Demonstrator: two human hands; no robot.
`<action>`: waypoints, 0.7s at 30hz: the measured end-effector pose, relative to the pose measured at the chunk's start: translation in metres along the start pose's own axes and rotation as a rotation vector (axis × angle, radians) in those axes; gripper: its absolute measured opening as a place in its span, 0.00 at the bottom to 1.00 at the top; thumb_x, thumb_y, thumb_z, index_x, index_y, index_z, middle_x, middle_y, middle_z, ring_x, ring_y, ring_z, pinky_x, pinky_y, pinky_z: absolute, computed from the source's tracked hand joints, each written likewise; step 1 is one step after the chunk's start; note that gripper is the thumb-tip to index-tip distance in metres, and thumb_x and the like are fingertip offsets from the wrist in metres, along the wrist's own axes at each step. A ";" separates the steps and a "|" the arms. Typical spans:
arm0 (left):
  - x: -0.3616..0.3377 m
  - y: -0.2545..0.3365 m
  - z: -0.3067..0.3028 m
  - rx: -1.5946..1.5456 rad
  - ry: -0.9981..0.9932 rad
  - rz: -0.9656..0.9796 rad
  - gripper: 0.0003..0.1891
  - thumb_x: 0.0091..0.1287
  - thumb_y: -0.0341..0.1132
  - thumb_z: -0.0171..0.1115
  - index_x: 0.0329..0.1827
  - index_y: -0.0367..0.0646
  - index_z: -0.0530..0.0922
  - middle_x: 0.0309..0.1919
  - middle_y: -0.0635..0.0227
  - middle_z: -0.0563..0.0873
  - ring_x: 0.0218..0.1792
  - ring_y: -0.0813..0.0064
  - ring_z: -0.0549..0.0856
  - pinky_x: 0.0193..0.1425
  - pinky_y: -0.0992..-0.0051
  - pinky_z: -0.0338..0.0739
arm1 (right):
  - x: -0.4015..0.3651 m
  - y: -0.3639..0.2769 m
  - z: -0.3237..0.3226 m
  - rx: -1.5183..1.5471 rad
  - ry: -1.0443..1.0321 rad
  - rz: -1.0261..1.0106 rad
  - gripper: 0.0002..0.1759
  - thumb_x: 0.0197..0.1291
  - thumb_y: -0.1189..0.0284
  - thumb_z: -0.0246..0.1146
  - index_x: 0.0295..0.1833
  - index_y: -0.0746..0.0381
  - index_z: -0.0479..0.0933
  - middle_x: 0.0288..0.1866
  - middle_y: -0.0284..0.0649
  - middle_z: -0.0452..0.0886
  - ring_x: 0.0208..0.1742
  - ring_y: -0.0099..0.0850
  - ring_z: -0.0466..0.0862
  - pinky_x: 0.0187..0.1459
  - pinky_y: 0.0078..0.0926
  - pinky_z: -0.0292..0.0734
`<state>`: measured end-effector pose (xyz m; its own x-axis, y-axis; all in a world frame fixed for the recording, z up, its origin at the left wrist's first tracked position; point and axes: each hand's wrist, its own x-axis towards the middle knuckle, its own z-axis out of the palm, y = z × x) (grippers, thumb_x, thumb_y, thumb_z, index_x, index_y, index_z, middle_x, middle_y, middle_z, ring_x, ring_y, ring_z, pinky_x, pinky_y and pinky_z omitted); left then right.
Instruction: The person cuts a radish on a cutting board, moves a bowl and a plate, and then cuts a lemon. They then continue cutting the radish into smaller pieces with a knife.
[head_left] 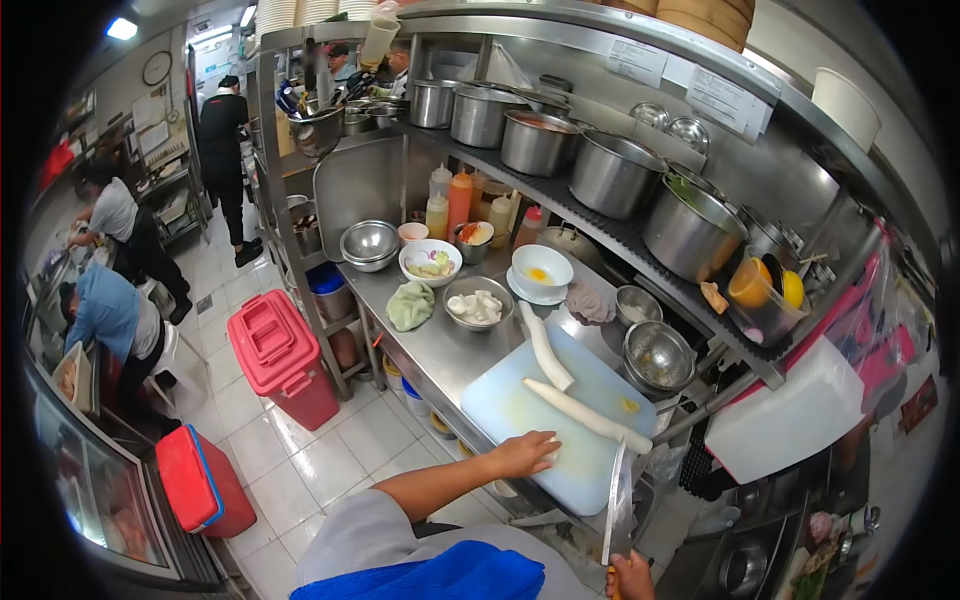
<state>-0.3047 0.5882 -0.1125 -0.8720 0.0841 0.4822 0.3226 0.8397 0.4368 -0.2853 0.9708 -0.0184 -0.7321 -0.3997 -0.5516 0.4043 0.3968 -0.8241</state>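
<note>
My left hand rests at the near left edge of the white cutting board, its fingers held together; whether anything small is under them I cannot make out. My right hand is closed round the handle of a knife, its blade pointing away over the board's right part. A long peeled white vegetable lies across the board, its right end near the knife tip. A second white piece lies beyond it, partly off the far edge. A small yellowish piece sits at the board's right.
Beyond the board stand a steel bowl of white pieces, a white bowl and stacked steel bowls. A shelf with large pots hangs above. Red bins stand left; several people work farther off.
</note>
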 end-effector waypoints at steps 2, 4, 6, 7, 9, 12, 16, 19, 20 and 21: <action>0.000 -0.004 -0.002 -0.006 -0.032 -0.015 0.24 0.63 0.36 0.64 0.62 0.44 0.73 0.63 0.54 0.74 0.58 0.55 0.78 0.58 0.63 0.79 | 0.002 0.003 0.003 0.010 0.008 0.027 0.19 0.67 0.61 0.61 0.54 0.62 0.69 0.23 0.33 0.73 0.15 0.22 0.69 0.14 0.21 0.67; 0.002 -0.004 -0.006 -0.014 -0.068 -0.029 0.23 0.63 0.35 0.64 0.62 0.46 0.73 0.63 0.55 0.74 0.60 0.55 0.77 0.59 0.64 0.78 | 0.007 0.012 0.001 0.021 0.018 0.057 0.21 0.66 0.61 0.61 0.56 0.63 0.68 0.23 0.33 0.73 0.15 0.23 0.70 0.14 0.21 0.67; 0.006 -0.001 -0.014 -0.043 -0.127 -0.023 0.20 0.62 0.34 0.64 0.57 0.46 0.74 0.61 0.54 0.75 0.59 0.55 0.77 0.58 0.62 0.78 | 0.017 0.029 -0.004 -0.010 -0.032 0.021 0.25 0.66 0.60 0.62 0.61 0.63 0.66 0.23 0.33 0.73 0.15 0.23 0.70 0.14 0.22 0.68; 0.006 -0.002 -0.016 -0.044 -0.134 -0.015 0.20 0.62 0.34 0.64 0.57 0.46 0.74 0.61 0.54 0.75 0.59 0.55 0.77 0.58 0.62 0.78 | 0.014 0.017 0.003 -0.002 -0.026 0.022 0.25 0.66 0.60 0.62 0.61 0.63 0.66 0.23 0.33 0.73 0.15 0.23 0.70 0.14 0.22 0.68; 0.014 -0.002 -0.014 0.041 -0.204 0.018 0.17 0.62 0.34 0.64 0.54 0.46 0.74 0.60 0.54 0.75 0.58 0.55 0.78 0.56 0.61 0.79 | 0.008 -0.010 0.016 -0.053 -0.043 0.008 0.10 0.67 0.67 0.57 0.41 0.64 0.70 0.19 0.37 0.72 0.14 0.27 0.71 0.18 0.27 0.69; 0.017 0.000 -0.016 0.067 -0.216 0.025 0.17 0.62 0.35 0.64 0.54 0.47 0.74 0.60 0.55 0.76 0.57 0.55 0.78 0.55 0.61 0.79 | 0.000 -0.027 0.022 -0.097 -0.059 0.036 0.11 0.66 0.67 0.59 0.41 0.64 0.70 0.20 0.36 0.72 0.14 0.26 0.72 0.18 0.27 0.69; 0.017 0.000 -0.022 0.049 -0.187 0.049 0.17 0.61 0.35 0.64 0.53 0.47 0.75 0.60 0.55 0.76 0.56 0.54 0.79 0.55 0.61 0.80 | 0.006 -0.017 0.017 -0.025 -0.086 0.057 0.13 0.65 0.65 0.61 0.42 0.64 0.70 0.21 0.36 0.72 0.15 0.26 0.73 0.19 0.26 0.70; 0.018 -0.001 -0.022 0.045 -0.179 0.067 0.16 0.61 0.35 0.64 0.52 0.47 0.76 0.60 0.56 0.77 0.55 0.54 0.79 0.54 0.61 0.80 | 0.009 -0.005 0.015 -0.027 -0.070 0.071 0.13 0.65 0.64 0.61 0.42 0.64 0.70 0.21 0.36 0.72 0.15 0.26 0.72 0.19 0.26 0.69; 0.019 -0.002 -0.022 0.058 -0.175 0.097 0.15 0.61 0.34 0.64 0.50 0.47 0.76 0.58 0.56 0.78 0.53 0.54 0.80 0.52 0.61 0.81 | 0.010 -0.003 0.014 -0.026 -0.071 0.069 0.13 0.65 0.64 0.61 0.42 0.64 0.70 0.21 0.36 0.72 0.15 0.26 0.72 0.19 0.26 0.69; 0.021 -0.002 -0.022 0.071 -0.172 0.126 0.14 0.60 0.34 0.63 0.49 0.47 0.77 0.57 0.55 0.78 0.51 0.55 0.82 0.51 0.62 0.82 | 0.010 0.000 0.014 -0.028 -0.083 0.058 0.13 0.66 0.64 0.60 0.42 0.64 0.70 0.21 0.36 0.72 0.15 0.26 0.72 0.19 0.26 0.70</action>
<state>-0.3152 0.5766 -0.0861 -0.8783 0.2763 0.3901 0.4119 0.8516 0.3241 -0.2850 0.9555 -0.0251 -0.6597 -0.4419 -0.6079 0.4284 0.4434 -0.7873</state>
